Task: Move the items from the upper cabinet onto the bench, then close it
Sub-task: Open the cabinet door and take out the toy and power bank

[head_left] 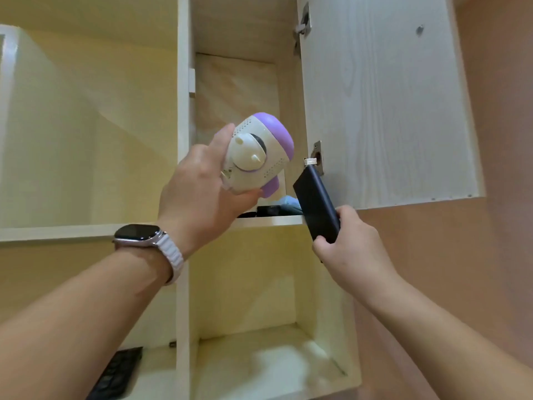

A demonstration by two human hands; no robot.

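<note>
A white-and-purple gadget is gripped in the curled fingers of the left hand, in front of the open upper cabinet and just above its shelf edge. A dark flat block, tilted, is held by its lower end in the fingers of the right hand, beside the open door. 1 blue item and some black items are seen lying on the cabinet shelf.
</note>
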